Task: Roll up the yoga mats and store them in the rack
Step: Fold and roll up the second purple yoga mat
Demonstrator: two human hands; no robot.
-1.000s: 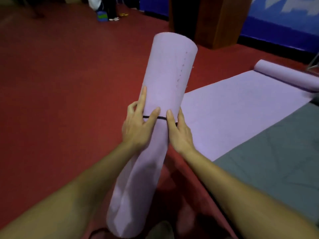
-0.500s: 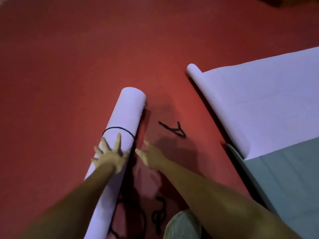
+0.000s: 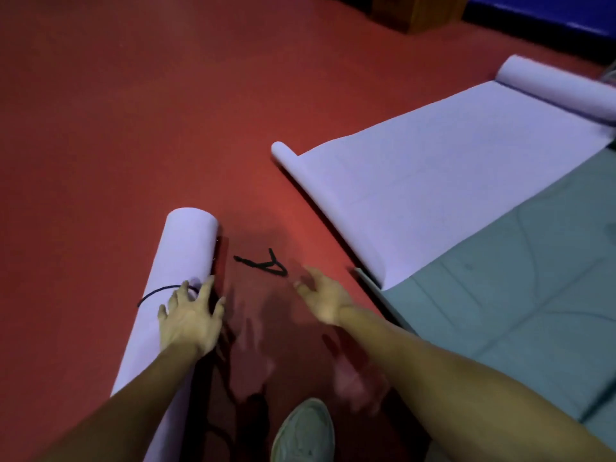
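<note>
Nearest: toe of a pale shoe [image 3: 301, 431] on the red floor [image 3: 100, 145]. Just left of it is a dark tangle of cord [image 3: 218, 425], shadowed and blurred.

Left hand [image 3: 188, 320] lies flat on the rolled lilac mat [image 3: 188, 248], fingers straight and spread wide, gripping nothing. Its fingertips reach a thin black band [image 3: 155, 293] that rings the roll. The roll lies on the floor, running from the near left up toward mid-floor.

Right hand [image 3: 325, 295] is over bare floor, apart from the roll, with fingers loose and spread, holding nothing. It is motion-blurred; cannot tell whether it touches the floor.

Just beyond its fingertips a short black strap [image 3: 263, 263] lies on the floor, between the roll and a flat lilac mat [image 3: 433, 181].

That mat is spread out, curled up at its near-left and far-right ends. A grey-green mat [image 3: 516, 295] lies flat alongside, meeting it edge to edge.

Far edge of the floor: a wooden box [image 3: 416, 11] and a blue wall strip [image 3: 550, 18].
</note>
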